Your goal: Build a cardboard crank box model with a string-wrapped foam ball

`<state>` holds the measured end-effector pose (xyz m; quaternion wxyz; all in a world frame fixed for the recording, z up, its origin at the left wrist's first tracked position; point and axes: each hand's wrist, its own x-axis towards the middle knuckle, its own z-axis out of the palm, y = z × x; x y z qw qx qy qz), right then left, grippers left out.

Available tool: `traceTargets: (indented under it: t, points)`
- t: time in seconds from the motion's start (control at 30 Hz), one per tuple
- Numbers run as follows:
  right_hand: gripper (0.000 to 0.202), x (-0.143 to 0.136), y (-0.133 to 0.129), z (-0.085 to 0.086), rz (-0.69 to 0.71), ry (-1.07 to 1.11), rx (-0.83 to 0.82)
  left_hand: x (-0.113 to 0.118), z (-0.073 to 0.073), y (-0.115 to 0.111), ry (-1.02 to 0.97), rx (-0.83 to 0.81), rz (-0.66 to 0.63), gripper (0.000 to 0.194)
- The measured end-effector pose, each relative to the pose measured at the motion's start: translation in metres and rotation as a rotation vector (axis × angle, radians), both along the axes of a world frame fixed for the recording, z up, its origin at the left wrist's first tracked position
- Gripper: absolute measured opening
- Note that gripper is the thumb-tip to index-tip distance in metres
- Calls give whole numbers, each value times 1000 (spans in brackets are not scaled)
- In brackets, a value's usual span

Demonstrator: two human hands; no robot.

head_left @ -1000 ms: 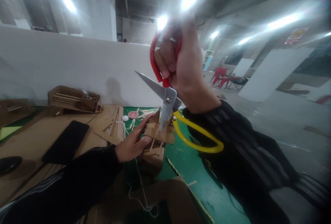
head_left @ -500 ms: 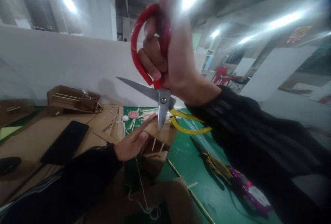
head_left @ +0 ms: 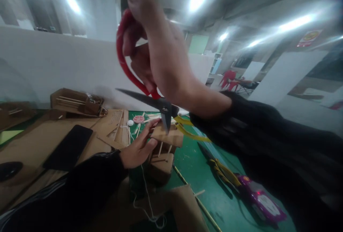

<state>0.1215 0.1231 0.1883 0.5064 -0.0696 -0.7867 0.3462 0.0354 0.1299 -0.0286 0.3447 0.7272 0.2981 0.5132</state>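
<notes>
Head: 2 hands (head_left: 138, 151) (head_left: 168, 57), 1 pair of scissors (head_left: 165, 109) (spread), 1 cardboard model (head_left: 171, 139).

Scissors (head_left: 165, 109) w/ red & yel. handles (head_left: 120, 57); brn cardbd model (head_left: 173, 139), grn tabletop (head_left: 193, 169), blk L sleeve (head_left: 91, 174) w/ gry stripes.

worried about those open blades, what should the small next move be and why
Perhaps ease the left hand back a little: the scissors in the right hand stand open, and one blade points down toward the box, with that hand at its side.
</notes>
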Motion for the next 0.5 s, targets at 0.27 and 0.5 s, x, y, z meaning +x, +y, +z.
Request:
traceTargets:
  t: [0.27,0.5]
  points:
    - [29,20,2,-7,-367,-52,463,18,11,-16,34,22,245,83]
    - [24,28,17,-8,-667,-104,442,32,22,-33,52,-90,407,83]
